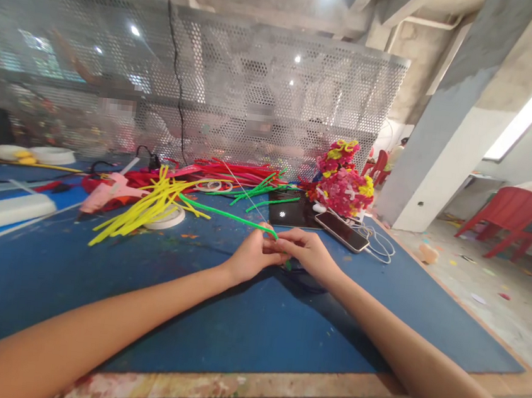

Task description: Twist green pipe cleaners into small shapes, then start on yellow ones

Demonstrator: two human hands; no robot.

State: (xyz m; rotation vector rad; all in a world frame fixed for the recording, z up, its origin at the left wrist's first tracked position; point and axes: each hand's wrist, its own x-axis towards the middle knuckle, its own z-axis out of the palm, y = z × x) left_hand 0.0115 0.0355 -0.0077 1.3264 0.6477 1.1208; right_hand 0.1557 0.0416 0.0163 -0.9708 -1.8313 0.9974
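Note:
Both my hands meet over the blue table mat [187, 317]. My left hand [250, 254] pinches one end of a green pipe cleaner [226, 215] that runs off to the left and away. My right hand [305, 250] has its fingers closed on the same green pipe cleaner where the two hands touch. A thin wire also rises from my fingers toward the back. Just beyond the hands lie a dark tablet [288, 211] and a phone [341, 231].
A heap of yellow pipe cleaners [151, 206] lies on a white tape roll, with a pink glue gun [108, 190] to its left. Red and green pipe cleaners [240, 176] lie at the back. A pink-and-yellow flower bunch [344, 182] stands by a perforated metal screen [258, 97]. Red chairs [506, 215] stand right.

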